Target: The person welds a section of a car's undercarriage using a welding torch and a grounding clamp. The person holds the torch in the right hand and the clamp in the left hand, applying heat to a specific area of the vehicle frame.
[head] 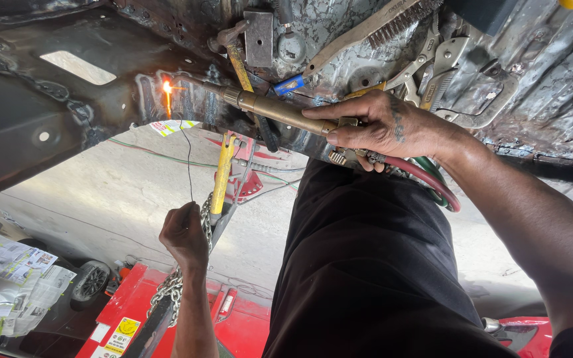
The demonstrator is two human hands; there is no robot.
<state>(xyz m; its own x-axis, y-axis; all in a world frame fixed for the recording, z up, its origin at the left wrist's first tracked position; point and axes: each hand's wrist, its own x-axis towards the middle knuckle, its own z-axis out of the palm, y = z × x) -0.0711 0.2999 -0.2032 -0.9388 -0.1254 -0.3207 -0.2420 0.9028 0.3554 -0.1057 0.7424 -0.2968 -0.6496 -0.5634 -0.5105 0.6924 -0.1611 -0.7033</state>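
Observation:
My right hand (376, 126) grips the brass body of a gas torch (280, 113) that points left. Its flame (167, 89) burns orange against the dark sheet-metal panel (54, 113) at the upper left. Red and green hoses (432, 182) run from the torch under my wrist. My left hand (184, 232) is lower, closed on a thin filler rod (188, 159) that rises straight up toward the flame. My black-clothed leg (366, 265) fills the lower middle.
Locking pliers (445, 66), a wire brush (392, 23), a hammer (256, 36) and a blue-tipped tool (290, 84) lie on the scorched metal floor at the top. A yellow-handled tool (222, 176) and chain (174, 285) hang over red equipment (140, 305). Papers (14, 278) lie at lower left.

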